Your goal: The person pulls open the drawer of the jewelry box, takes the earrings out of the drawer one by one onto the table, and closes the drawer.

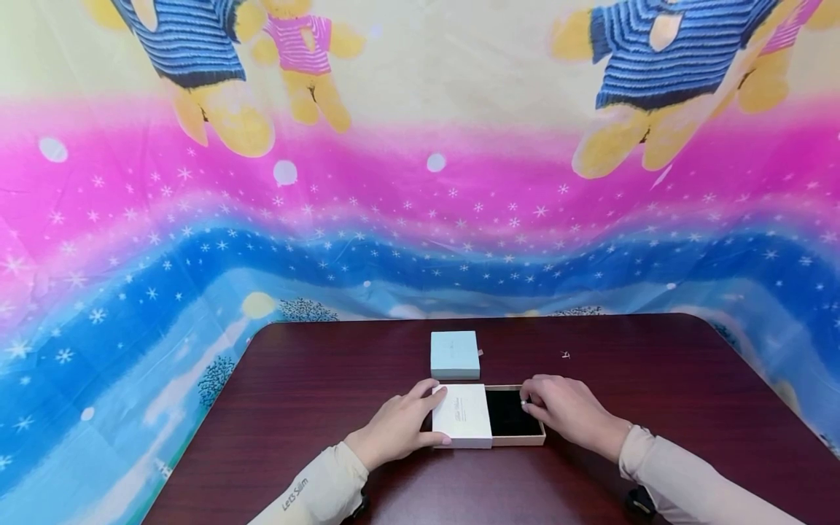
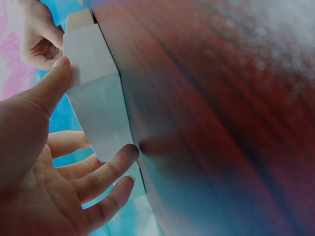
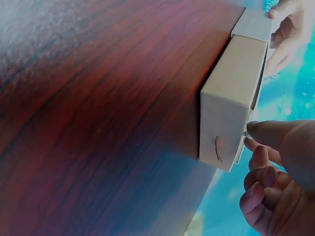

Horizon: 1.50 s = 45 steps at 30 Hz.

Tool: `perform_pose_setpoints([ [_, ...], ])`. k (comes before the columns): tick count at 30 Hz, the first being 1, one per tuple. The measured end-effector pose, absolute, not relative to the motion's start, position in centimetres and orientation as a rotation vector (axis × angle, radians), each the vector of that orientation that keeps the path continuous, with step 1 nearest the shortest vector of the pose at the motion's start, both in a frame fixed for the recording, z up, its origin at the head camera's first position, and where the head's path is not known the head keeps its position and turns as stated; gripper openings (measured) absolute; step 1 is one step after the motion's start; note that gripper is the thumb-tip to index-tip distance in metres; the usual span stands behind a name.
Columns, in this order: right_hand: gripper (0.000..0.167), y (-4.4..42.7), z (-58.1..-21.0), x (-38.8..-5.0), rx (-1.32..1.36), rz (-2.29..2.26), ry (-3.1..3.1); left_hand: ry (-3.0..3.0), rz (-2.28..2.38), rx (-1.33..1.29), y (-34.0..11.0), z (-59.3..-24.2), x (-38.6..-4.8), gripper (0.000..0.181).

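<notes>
A white sliding box sleeve [image 1: 461, 414] with small script lettering lies on the table, its drawer [image 1: 515, 440] pulled out to the right. Black lining [image 1: 508, 412] fills the drawer. My left hand [image 1: 399, 429] holds the sleeve by its left end, thumb at the near edge and fingers along the far side. Over the drawer's right side, my right hand [image 1: 569, 410] pinches a tiny silvery piece [image 3: 245, 132] between thumb and forefinger; its exact kind is too small to tell. A ribbon tab [image 3: 218, 149] shows on the drawer's end.
Behind the white box stands a closed pale mint box [image 1: 455, 354] with a small tab on its right. A small silvery trinket [image 1: 566, 355] lies on the dark wooden table [image 1: 341, 364] farther right. A printed cloth [image 1: 420, 189] hangs behind the table.
</notes>
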State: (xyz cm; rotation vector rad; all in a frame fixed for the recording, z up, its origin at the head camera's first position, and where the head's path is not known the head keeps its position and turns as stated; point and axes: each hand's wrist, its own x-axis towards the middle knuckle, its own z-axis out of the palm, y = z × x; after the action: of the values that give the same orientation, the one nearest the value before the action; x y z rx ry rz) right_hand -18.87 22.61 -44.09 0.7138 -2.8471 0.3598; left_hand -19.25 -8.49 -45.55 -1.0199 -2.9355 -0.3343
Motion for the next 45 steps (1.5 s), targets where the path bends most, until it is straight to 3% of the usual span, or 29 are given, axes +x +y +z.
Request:
perform_pose_setpoints([
  [45, 0.008, 23.0, -42.9, -17.4, 0.634, 0.5, -2.834, -2.942, -0.33, -1.021, -8.5, -45.6, -19.3, 0.078],
])
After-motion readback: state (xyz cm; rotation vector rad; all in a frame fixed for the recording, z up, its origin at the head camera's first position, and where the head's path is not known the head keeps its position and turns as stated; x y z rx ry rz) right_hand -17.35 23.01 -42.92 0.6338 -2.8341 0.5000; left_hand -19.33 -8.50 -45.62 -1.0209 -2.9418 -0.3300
